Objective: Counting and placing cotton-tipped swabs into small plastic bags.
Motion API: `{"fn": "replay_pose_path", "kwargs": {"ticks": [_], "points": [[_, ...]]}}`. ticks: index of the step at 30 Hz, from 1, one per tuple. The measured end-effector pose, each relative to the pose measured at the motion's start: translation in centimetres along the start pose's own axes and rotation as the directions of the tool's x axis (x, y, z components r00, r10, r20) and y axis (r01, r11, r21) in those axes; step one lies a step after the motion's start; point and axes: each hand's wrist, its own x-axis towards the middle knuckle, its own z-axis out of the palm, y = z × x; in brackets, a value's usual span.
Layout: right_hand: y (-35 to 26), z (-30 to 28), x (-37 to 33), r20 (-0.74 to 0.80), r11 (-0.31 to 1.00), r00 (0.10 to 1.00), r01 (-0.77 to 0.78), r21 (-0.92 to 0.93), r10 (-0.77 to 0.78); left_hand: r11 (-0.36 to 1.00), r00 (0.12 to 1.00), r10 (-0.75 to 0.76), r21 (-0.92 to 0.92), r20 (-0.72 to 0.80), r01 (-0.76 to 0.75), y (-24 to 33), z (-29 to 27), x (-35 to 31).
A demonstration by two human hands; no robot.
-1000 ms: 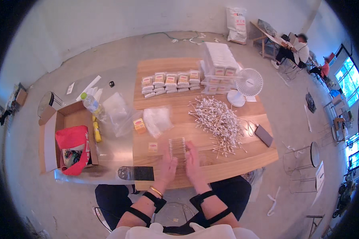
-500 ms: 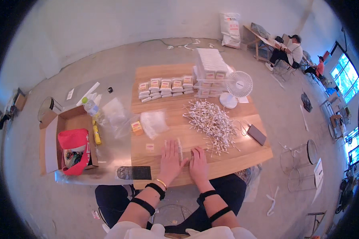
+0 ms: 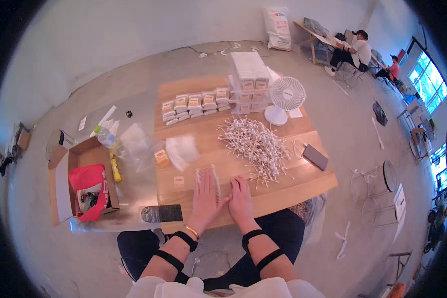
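Observation:
My left hand (image 3: 205, 197) lies flat, fingers stretched out, over a row of cotton swabs (image 3: 216, 187) at the near side of the wooden table (image 3: 298, 191). The swabs' ends show beyond the fingertips and along the hand's right side. Beside it, my right hand (image 3: 241, 201) rests on the table with slightly bent fingers pointing forward, and I see nothing in it. The two thumbs come close together. Farther off lies a big loose heap of cotton swabs (image 3: 256, 146). Left of my hands are a small printed card (image 3: 178, 181) and clear plastic bags (image 3: 181, 151).
Packed swab bags (image 3: 195, 103) are stacked at the back, next to a taller pile of packs (image 3: 248, 69). A white fan (image 3: 287, 93) and a dark power bank (image 3: 315, 157) stand right. A cardboard box (image 3: 79, 149) with a red bag (image 3: 92, 191) sits left. Other people work far right.
The view has shifted slightly. My left hand stays flat over the swab row, and more of the row shows around its fingers. My right hand remains beside it.

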Motion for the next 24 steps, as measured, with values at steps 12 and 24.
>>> {"fn": "replay_pose_path", "kwargs": {"ticks": [12, 24], "points": [[0.6, 0.8, 0.2, -0.006, 0.999, 0.999, 0.039, -0.030, -0.039, 0.996, 1.000, 0.020, -0.089, 0.019, -0.018, 1.2, -0.1, -3.4], [0.7, 0.8, 0.1, -0.025, 0.999, 0.998, 0.051, 0.006, -0.051, 0.990, 0.999, -0.027, -0.136, -0.043, 0.021, -1.2, 0.1, -5.5]]}}
